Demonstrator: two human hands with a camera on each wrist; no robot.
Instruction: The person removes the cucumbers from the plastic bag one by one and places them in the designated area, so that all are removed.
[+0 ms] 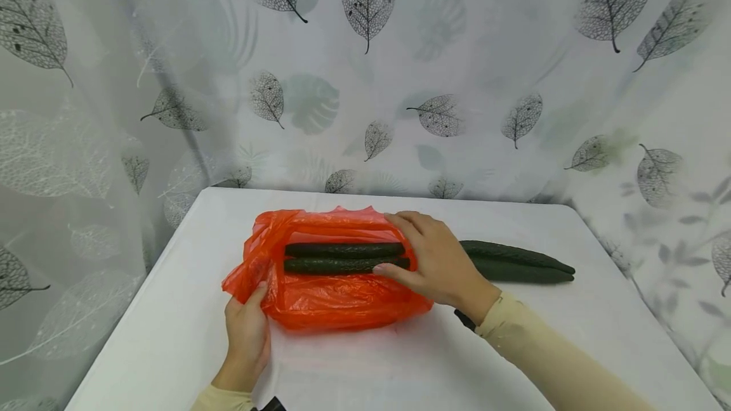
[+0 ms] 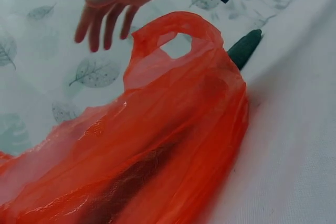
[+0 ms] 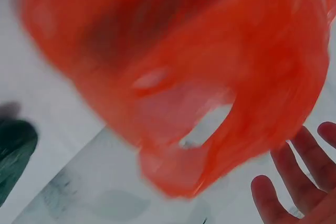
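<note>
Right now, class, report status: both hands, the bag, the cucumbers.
Left hand grips orange bag at its near-left edge. Right hand open over bag mouth. Two cucumbers inside; two more on the table, nothing blocking.

White table (image 1: 171, 335): plain top, rounded far corners, near edge out of frame.

Two dark green cucumbers (image 1: 516, 262) lie on the bare top near the right edge, toward the far side. They are side by side and touching, their long axes roughly parallel to the far edge, tips pointing right.

White curtain (image 1: 457, 49) printed with grey skeleton leaves hangs behind the far edge and wraps down along both the left and right sides.
</note>
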